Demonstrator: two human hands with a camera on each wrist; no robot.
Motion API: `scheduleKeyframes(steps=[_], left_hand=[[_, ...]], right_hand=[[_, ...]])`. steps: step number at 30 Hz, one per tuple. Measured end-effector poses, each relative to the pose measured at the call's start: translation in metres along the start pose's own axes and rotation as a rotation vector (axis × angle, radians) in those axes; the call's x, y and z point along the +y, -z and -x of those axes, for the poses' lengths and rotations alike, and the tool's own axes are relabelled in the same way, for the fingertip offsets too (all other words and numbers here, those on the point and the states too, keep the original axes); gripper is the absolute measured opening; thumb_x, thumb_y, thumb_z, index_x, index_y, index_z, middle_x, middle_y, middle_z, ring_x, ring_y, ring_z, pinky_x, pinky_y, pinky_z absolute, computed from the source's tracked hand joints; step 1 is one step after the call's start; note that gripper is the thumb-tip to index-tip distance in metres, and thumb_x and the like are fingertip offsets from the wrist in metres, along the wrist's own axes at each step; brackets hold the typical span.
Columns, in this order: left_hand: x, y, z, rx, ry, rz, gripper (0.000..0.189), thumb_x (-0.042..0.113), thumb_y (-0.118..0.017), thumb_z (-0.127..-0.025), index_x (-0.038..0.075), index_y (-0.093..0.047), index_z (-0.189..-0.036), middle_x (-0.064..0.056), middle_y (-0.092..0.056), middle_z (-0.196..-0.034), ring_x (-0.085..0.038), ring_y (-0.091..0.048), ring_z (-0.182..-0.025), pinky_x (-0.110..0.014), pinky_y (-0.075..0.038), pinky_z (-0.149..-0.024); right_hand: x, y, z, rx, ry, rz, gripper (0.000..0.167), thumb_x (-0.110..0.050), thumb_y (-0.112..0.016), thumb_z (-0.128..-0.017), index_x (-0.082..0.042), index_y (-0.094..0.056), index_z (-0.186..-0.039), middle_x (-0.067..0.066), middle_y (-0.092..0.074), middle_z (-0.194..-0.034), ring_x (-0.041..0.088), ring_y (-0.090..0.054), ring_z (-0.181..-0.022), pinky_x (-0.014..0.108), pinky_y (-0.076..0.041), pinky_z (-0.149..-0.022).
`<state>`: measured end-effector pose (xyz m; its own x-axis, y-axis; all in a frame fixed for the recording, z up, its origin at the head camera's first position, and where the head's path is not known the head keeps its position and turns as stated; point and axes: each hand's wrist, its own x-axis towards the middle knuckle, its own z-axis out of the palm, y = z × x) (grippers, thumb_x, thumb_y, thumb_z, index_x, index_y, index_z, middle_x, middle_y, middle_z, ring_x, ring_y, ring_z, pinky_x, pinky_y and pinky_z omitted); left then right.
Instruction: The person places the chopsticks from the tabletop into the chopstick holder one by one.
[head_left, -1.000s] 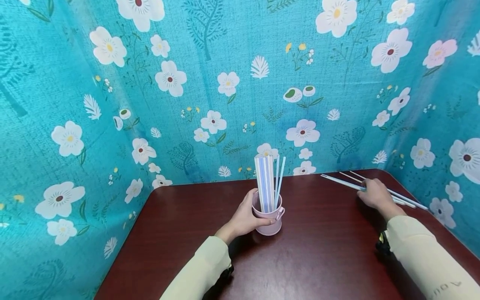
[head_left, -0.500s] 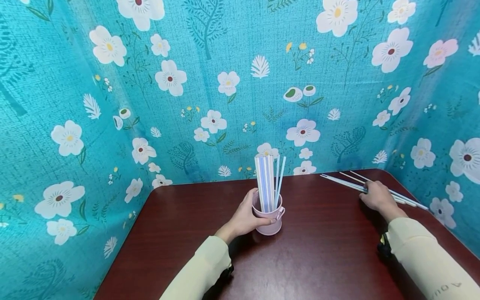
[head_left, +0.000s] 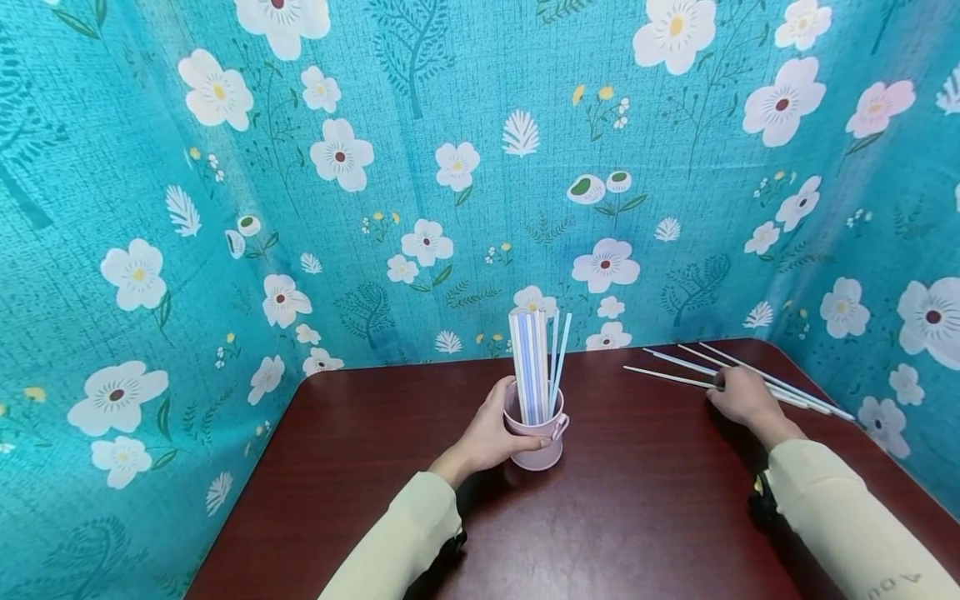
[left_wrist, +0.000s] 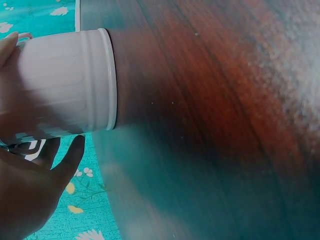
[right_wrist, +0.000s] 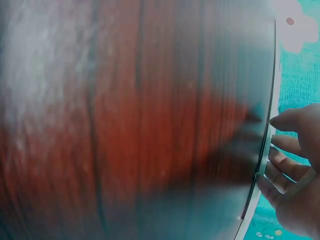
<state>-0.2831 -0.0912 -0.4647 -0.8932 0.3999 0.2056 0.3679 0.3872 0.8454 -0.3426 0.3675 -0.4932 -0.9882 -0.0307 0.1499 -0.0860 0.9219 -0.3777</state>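
Observation:
My left hand [head_left: 491, 429] grips a small pink bucket [head_left: 542, 458] near its rim, thumb across the front. Upright inside it stands a bundle of straws [head_left: 531, 367], white, blue and striped, with light-blue ones leaning apart. The left wrist view shows the bucket [left_wrist: 60, 85] side-on between thumb and fingers. At the far right, my right hand [head_left: 746, 398] pinches a thin pale straw [head_left: 663, 376] that points left, low over the table. More straws [head_left: 813, 398] lie loosely behind it. In the right wrist view the right hand's [right_wrist: 295, 170] fingers are bent, fingertips at a pale strip.
A dark red-brown glossy table [head_left: 615, 517] lies beneath everything. Turquoise floral cloth [head_left: 480, 208] hangs close behind the table and along both sides. The loose straws lie near the table's far right corner.
My right hand has shifted slightly left and toward me, drawing one pale straw away from the loose pile. The left hand and bucket have stayed in place.

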Motion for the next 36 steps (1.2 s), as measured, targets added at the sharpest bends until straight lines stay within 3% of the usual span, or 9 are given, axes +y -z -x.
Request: scheduleKeyframes(steps=[12,22,36], left_hand=[[-0.002,-0.001,0.000,-0.001,-0.012,-0.013,0.102,0.029,-0.094,-0.074,0.022,-0.031,-0.153,0.001,-0.046,-0.146,-0.013,-0.052,-0.129,-0.040,-0.041,-0.111],[-0.001,0.000,0.000,0.001,-0.019,-0.008,0.102,0.030,-0.094,-0.074,0.022,-0.031,-0.154,0.001,-0.046,-0.146,-0.013,-0.052,-0.129,-0.041,-0.042,-0.111],[-0.002,-0.001,0.000,0.005,-0.015,-0.015,0.102,0.031,-0.094,-0.074,0.023,-0.031,-0.154,0.001,-0.046,-0.145,-0.014,-0.052,-0.129,-0.042,-0.042,-0.111]], right_hand=[[-0.028,-0.008,0.000,-0.046,0.041,-0.045,0.025,-0.020,-0.067,-0.094,0.002,-0.068,-0.083,0.012,-0.064,-0.075,0.026,-0.056,-0.068,0.042,-0.047,-0.063],[-0.049,-0.017,-0.004,-0.051,0.136,-0.034,0.025,-0.018,-0.071,-0.091,0.007,-0.068,-0.087,0.016,-0.066,-0.082,0.029,-0.061,-0.074,0.052,-0.053,-0.071],[-0.076,-0.026,0.000,-0.092,0.181,-0.037,0.021,-0.023,-0.072,-0.093,-0.002,-0.069,-0.090,0.015,-0.062,-0.091,0.033,-0.057,-0.088,0.054,-0.050,-0.077]])
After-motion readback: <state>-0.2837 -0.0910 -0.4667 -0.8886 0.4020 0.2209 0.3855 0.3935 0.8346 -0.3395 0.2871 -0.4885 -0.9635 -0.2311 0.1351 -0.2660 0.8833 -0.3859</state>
